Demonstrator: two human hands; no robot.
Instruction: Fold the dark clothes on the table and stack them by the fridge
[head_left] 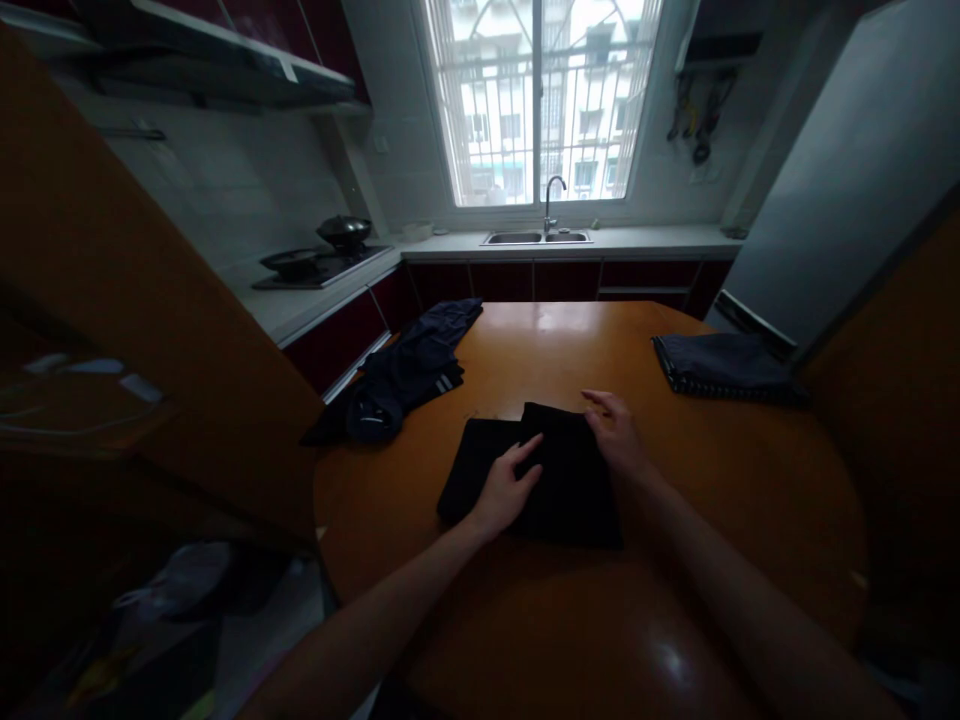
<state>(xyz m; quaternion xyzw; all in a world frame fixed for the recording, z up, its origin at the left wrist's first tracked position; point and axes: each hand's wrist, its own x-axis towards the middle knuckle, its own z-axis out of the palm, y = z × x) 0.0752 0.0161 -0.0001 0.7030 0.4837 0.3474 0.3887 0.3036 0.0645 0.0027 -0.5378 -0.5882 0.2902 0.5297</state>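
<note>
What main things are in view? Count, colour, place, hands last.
Table: 1, orange-brown, centre
Folded cloth: 1, black, table centre
Crumpled clothing: 1 pile, navy, table's left
Folded clothing: 1 stack, blue-grey, table's right
Counter: 1, white, far and left
Stove: 1, black, left counter
Pans: 2, dark, on stove
Window: 1, pale, far wall
Sink: 1, silver, below window
Range hood: 1, dark, upper left
Left hand: 1, bare, on cloth
Right hand: 1, bare, cloth's right edge

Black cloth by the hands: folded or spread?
Folded: the black cloth lies as a compact, straight-edged shape with a step in its far edge. How many layers, I cannot tell.
</note>
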